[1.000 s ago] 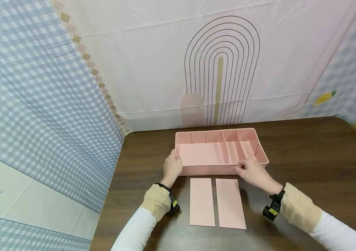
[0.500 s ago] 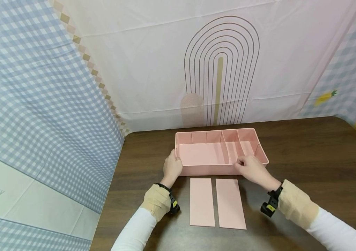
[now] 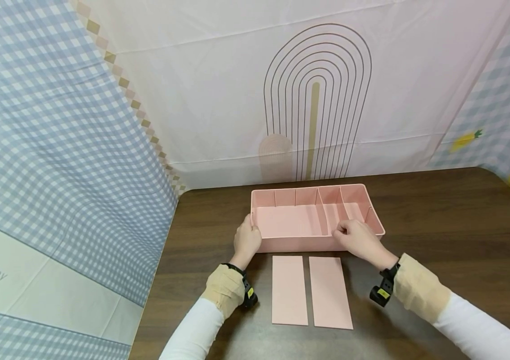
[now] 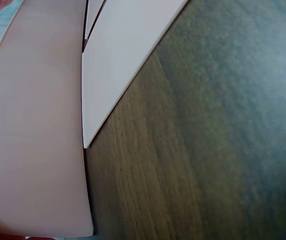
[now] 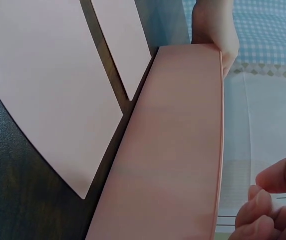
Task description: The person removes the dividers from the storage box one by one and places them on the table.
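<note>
A pink divided box (image 3: 309, 243) lies on the table with its long side facing the person. At its near left corner the left hand (image 3: 247, 240) grips the wall; the right wrist view shows this hand (image 5: 215, 25) at the box's far end. Over the near wall, right of the middle, the right hand (image 3: 363, 242) has its fingers curled. In the right wrist view the right hand's fingers (image 5: 257, 207) are bent close together above the rim, with nothing visible between them. Two flat pink panels (image 3: 289, 290) (image 3: 330, 292) lie side by side in front of the box.
The brown wooden table (image 3: 439, 215) extends to both sides of the box. Behind it hangs a pale cloth (image 3: 219, 115) with an arch pattern, and a blue checked cloth (image 3: 79, 150) hangs at the left. Dividers stand in the box's right part.
The right hand has shifted slightly left and away from the person along the box's near rim. The left hand, the box and both panels have stayed in place.
</note>
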A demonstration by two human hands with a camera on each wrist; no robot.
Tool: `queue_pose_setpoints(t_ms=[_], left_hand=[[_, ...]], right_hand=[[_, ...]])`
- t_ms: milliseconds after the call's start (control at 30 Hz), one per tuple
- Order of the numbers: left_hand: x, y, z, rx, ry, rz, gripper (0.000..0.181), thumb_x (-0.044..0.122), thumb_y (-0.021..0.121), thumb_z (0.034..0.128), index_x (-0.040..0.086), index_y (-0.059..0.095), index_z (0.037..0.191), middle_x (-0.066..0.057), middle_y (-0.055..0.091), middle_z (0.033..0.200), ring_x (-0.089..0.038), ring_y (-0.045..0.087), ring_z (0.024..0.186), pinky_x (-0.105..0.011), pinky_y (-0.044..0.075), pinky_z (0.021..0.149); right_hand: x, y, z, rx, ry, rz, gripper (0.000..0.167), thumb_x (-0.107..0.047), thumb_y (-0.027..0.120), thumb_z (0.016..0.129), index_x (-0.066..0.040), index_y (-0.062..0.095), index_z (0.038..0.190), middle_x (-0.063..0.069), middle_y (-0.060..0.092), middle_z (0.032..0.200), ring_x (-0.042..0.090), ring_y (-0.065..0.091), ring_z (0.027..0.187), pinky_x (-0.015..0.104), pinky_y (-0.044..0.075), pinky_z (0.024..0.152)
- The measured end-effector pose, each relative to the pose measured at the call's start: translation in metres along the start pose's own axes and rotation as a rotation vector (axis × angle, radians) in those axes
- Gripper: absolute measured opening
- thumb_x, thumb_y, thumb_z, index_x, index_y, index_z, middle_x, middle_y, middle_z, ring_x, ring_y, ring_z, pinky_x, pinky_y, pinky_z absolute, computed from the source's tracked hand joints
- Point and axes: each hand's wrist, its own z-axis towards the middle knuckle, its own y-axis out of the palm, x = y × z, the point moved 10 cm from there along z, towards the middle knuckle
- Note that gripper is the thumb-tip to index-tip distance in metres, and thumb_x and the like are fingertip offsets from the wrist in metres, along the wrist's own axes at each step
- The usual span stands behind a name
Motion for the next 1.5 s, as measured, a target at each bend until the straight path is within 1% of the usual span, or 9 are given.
queue_pose_setpoints(t_ms=[367, 833, 1100, 1500], left_hand=[[0.000, 0.000, 0.000, 0.002, -0.001, 0.006, 0.042, 0.010, 0.038, 0.0848, 0.006, 0.047, 0.125, -0.018, 0.058, 0.114, -0.035, 0.057, 0.100, -0.048, 0.044, 0.077], [0.000, 0.000, 0.001, -0.002, -0.001, -0.001, 0.040, 0.011, 0.037, 0.0857, 0.007, 0.048, 0.124, -0.018, 0.059, 0.113, -0.035, 0.057, 0.099, -0.048, 0.044, 0.076], [0.000, 0.000, 0.000, -0.001, 0.002, -0.001, 0.040, 0.011, 0.037, 0.0857, 0.006, 0.048, 0.124, -0.018, 0.059, 0.113, -0.035, 0.057, 0.099, -0.048, 0.044, 0.077], [0.000, 0.001, 0.000, -0.007, -0.003, -0.001, 0.040, 0.012, 0.036, 0.0866, 0.006, 0.047, 0.125, -0.018, 0.058, 0.115, -0.035, 0.056, 0.102, -0.048, 0.044, 0.079]], right_hand=[[0.001, 0.001, 0.006, -0.002, 0.011, 0.008, 0.029, -0.011, 0.047, 0.079, -0.012, 0.039, 0.052, -0.006, 0.031, 0.049, 0.011, 0.032, 0.045, 0.024, 0.026, 0.046], [0.000, 0.002, 0.013, 0.003, 0.022, 0.002, 0.030, -0.012, 0.047, 0.079, -0.012, 0.036, 0.052, -0.005, 0.029, 0.049, 0.011, 0.030, 0.046, 0.023, 0.024, 0.045], [-0.003, 0.002, 0.016, 0.008, 0.027, -0.013, 0.028, -0.012, 0.049, 0.078, -0.012, 0.040, 0.051, -0.005, 0.033, 0.048, 0.012, 0.033, 0.045, 0.024, 0.025, 0.046], [-0.002, 0.006, 0.020, 0.008, 0.033, -0.015, 0.025, -0.010, 0.047, 0.077, -0.011, 0.040, 0.054, -0.004, 0.033, 0.051, 0.012, 0.033, 0.047, 0.024, 0.025, 0.047]])
